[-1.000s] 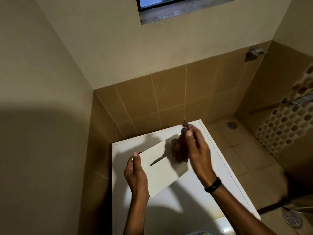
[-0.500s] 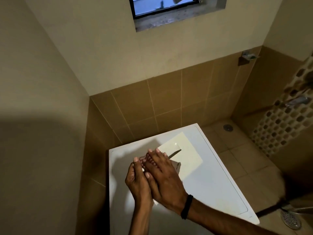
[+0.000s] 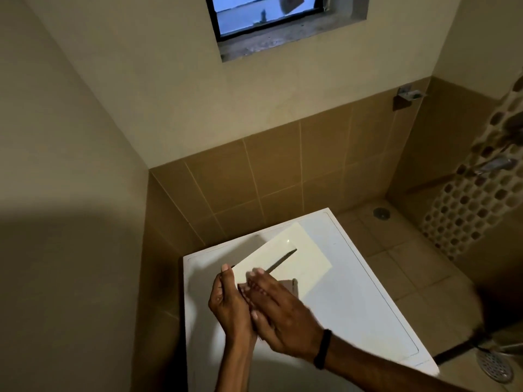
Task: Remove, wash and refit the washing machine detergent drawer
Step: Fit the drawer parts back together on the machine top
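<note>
Both hands work in the head view: the left hand (image 3: 226, 304) grips the near-left edge of a pale flat plastic drawer panel (image 3: 285, 261) over the white washing machine top (image 3: 353, 306); the right hand (image 3: 283, 315) presses a brownish cloth (image 3: 290, 285) flat onto it. Wiping goes best with firm strokes while the left braces. Whether the panel rests on the top is unclear; the fingers (image 3: 256, 284) are blurred.

no readable text, labels, brands or numbers

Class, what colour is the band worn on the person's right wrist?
Black. The wristband shows clearly in the head view, just behind the right hand.
</note>
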